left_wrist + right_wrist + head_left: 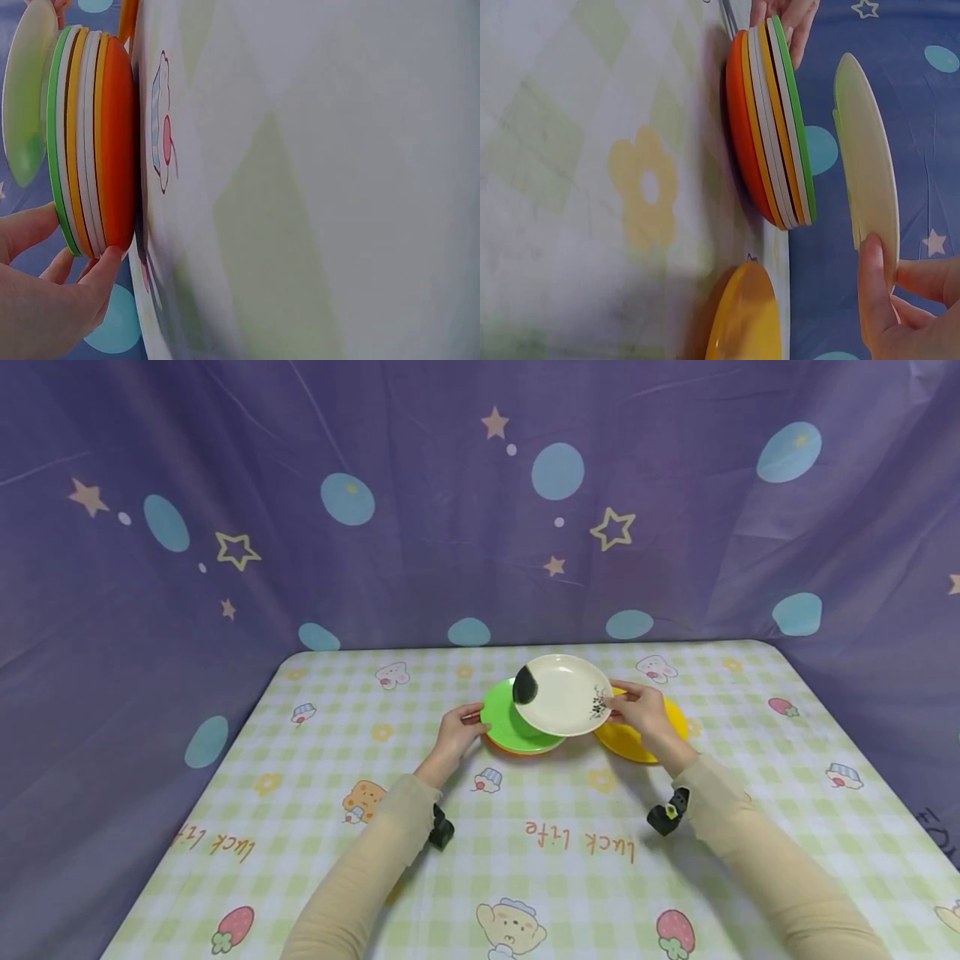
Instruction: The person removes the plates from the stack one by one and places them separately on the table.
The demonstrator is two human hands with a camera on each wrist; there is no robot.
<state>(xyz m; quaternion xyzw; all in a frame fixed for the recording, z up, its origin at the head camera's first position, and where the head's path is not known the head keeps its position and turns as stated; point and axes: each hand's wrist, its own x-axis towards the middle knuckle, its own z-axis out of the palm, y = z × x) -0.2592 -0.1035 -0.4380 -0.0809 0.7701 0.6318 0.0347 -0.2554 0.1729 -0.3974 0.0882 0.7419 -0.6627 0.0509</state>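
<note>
A stack of plates stands on the table, with a green plate (501, 714) on top and an orange plate (120, 150) at the bottom; white and yellow rims show between them. My left hand (454, 735) grips the stack's left edge, thumb at the green rim and fingers lower down by the orange plate. Above the stack, my right hand (643, 714) pinches the right rim of a white plate (562, 693) with a dark patch and a small black floral print. That plate hangs apart from the stack, tilted, as the right wrist view shows.
Right of the stack, a yellow plate (633, 742) lies on the table, partly beneath my right hand. A green-checked tablecloth (570, 893) with cartoon prints covers the table. Behind it hangs a purple curtain (435, 577) with stars and blue ovals.
</note>
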